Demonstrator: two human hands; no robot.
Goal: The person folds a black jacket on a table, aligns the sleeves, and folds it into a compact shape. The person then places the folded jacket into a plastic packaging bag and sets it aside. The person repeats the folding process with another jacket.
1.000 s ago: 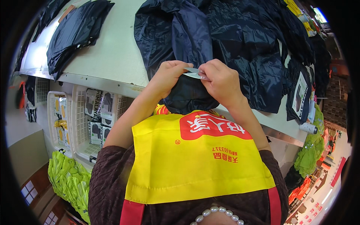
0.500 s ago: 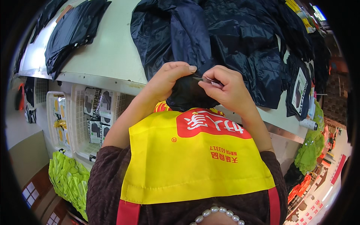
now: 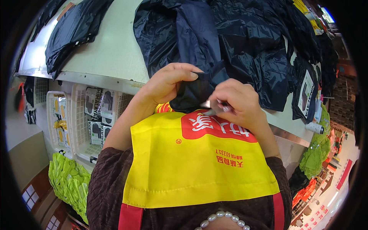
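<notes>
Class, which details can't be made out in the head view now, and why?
All in the head view:
- Small item in the right hand: blurred, partly covered by fingers.
- Part of the dark fabric pinched by the left hand: hidden by that hand.
- Far end of the navy garments: cut off by the upper edge.
- Rest of the pearl necklace: cut off by the lower edge.

The cloth [image 3: 193, 92] in the grip is navy-black; just below the grip, the apron [image 3: 203, 172] is yellow with a red, white-lettered panel; left of it, the baskets [image 3: 79, 115] are white.
</notes>
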